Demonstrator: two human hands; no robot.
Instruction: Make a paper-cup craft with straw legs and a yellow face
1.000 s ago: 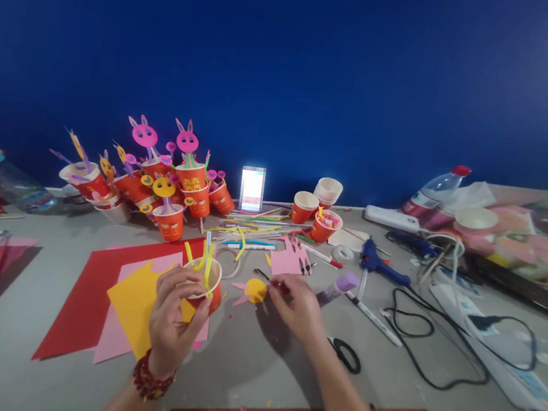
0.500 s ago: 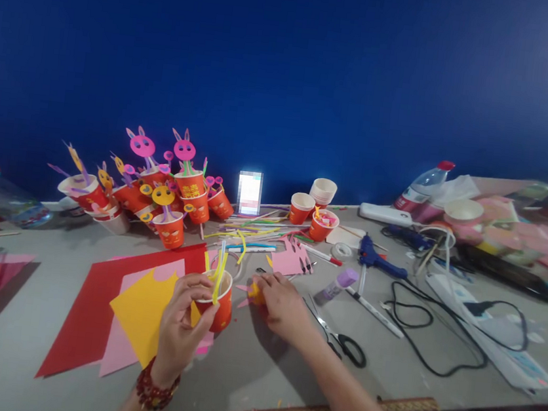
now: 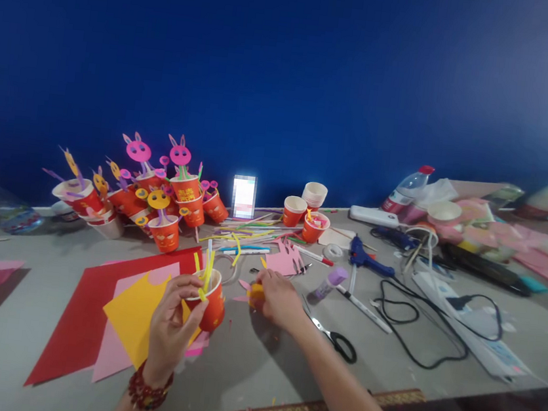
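head cam: l hand [image 3: 172, 326] grasps tapered paper cup [image 3: 215, 308], r hand [image 3: 281, 301] on ylw paper disc [image 3: 256, 295], grip unclear.

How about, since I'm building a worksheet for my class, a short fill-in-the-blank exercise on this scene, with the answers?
1. The fingers holding the red paper cup belong to the person's ____ hand.
2. The right hand touches a round paper piece, and the pointed slips beside it are ____.
3. The cap of the glue stick is ____.
4. The scissors lying by the right forearm have ____ handles.

Missing words: left; pink; purple; black.
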